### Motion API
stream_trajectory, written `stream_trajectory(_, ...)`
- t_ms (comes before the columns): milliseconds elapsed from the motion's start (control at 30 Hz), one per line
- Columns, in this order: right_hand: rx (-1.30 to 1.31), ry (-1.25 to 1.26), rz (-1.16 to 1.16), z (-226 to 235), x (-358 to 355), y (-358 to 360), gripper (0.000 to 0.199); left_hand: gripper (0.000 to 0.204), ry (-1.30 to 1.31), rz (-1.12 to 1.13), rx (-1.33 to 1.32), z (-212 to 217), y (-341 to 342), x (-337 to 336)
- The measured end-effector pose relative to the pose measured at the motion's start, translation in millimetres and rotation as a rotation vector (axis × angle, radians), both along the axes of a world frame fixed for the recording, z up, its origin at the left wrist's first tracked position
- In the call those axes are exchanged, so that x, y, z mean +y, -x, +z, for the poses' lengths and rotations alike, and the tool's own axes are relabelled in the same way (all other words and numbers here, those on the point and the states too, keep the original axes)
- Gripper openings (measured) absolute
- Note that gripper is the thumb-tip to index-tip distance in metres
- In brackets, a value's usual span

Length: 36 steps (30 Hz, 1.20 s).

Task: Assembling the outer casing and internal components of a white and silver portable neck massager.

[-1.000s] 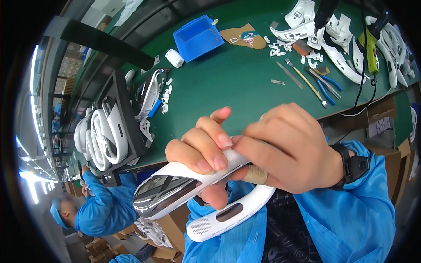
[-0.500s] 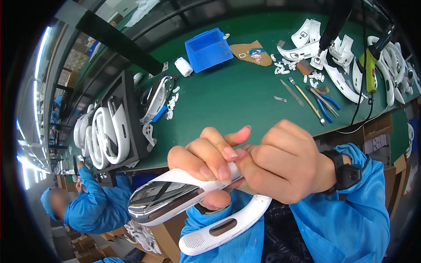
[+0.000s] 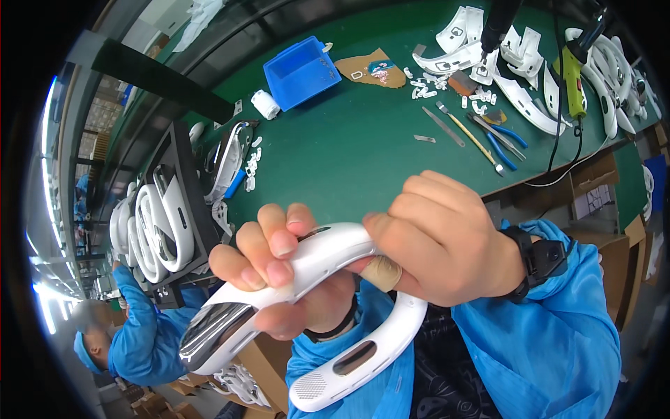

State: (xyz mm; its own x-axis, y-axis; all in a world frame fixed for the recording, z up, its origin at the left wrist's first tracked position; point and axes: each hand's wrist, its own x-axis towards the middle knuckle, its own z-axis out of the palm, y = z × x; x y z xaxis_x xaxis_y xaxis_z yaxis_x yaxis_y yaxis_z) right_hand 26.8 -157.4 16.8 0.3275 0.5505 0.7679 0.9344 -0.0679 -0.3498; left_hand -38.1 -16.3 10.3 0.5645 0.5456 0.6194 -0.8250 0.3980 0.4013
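A white U-shaped neck fan (image 3: pixel 328 262) is held up in front of my body, over the table's near edge. One arm ends in a glossy dark panel (image 3: pixel 218 334); the other curves below, with a dark oval window and a dotted grille (image 3: pixel 311 386). My left hand (image 3: pixel 279 272) is wrapped round the upper arm beside the glossy panel, fingers on top and thumb beneath. My right hand (image 3: pixel 440 241) is closed on the curved middle, hiding part of it. A tan wrap (image 3: pixel 382 273) covers a right-hand digit, and a black wrist device (image 3: pixel 541 262) sits on that wrist.
On the green table (image 3: pixel 335 153) stand a blue bin (image 3: pixel 301 73) and a dark tray (image 3: pixel 199 209) of white curved units. Pliers (image 3: pixel 499 143), a brush (image 3: pixel 471 138), white shells (image 3: pixel 523 101) and a green electric screwdriver (image 3: pixel 574 84) lie right. A person in blue (image 3: pixel 150 342) sits left.
My left hand has moved left and down along the neck fan, away from my right hand, baring the white curve between them. The fan's glossy end has dropped lower left. The whole view has shifted slightly.
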Motion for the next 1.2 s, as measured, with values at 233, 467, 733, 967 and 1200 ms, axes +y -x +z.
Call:
stream_trajectory(233, -0.04, 0.101, -0.041, 5.0, -8.2, 1.1, 0.037, 0.04, -0.106, -0.024, 0.034, -8.4, 2.2, 5.4)
stream_trajectory(467, -0.041, -0.067, 0.046, 8.1, -2.3, 3.0, 0.036, 0.036, -0.05, -0.091, -0.009, -6.5, 1.3, -5.2)
stream_trajectory(733, -0.105, 0.006, 0.005, 9.3, -1.6, 6.0, 0.028, 0.041, 0.033, 0.025, 0.104, -9.5, 5.3, -10.4)
stream_trajectory(967, 0.539, -0.09, 0.045, 4.3, 5.3, 0.3, 0.027, 0.045, 0.01, -0.121, -0.015, -8.8, 2.6, 12.4)
stream_trajectory(1200, 1.898, 0.003, 0.725, 7.2, 3.0, -2.3, 0.059, 0.086, -0.241, -0.216, -0.039, -22.2, -11.5, 24.7)
